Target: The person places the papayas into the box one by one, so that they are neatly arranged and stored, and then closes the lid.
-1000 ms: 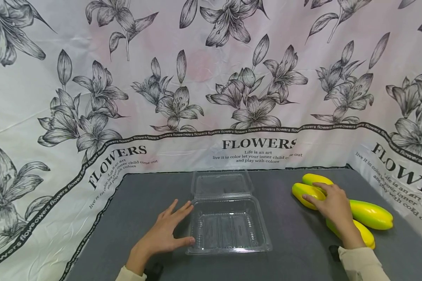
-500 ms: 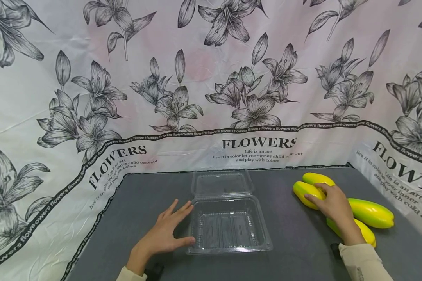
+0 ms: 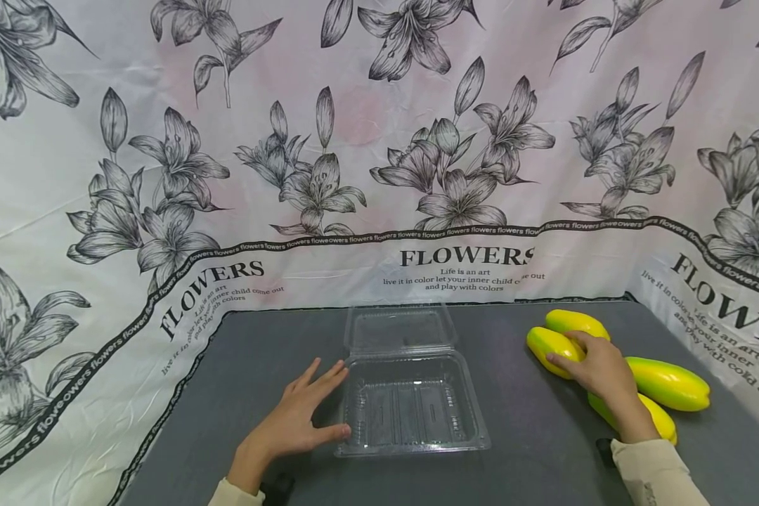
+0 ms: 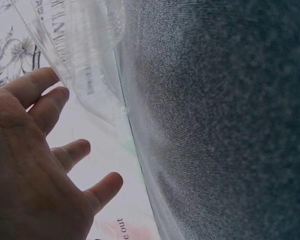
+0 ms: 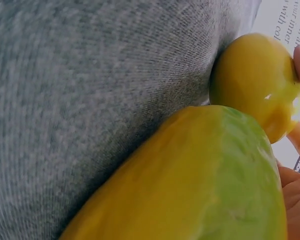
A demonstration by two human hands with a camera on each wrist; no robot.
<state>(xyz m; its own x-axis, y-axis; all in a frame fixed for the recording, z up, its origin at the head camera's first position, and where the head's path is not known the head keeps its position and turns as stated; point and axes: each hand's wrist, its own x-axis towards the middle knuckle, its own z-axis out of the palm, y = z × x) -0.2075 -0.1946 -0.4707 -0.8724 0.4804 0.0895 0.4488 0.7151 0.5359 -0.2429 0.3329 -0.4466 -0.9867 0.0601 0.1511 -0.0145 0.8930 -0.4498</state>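
My right hand grips a yellow-green papaya at the right of the table, thumb on its near side and fingers over its top. In the right wrist view, fingertips lie against the rounded end of this papaya. A second papaya lies just behind it, and two more, one at the right and one partly under the wrist, lie nearer me. My left hand is spread at the left side of a clear plastic clamshell box, thumb at its rim.
The box's hinged lid lies folded back toward the rear of the grey table. A flower-printed cloth hangs along the back and both sides.
The right hand has stayed on the papaya, shifting only slightly to the right. The papaya behind has edged a little right. The left hand and box have kept their places.
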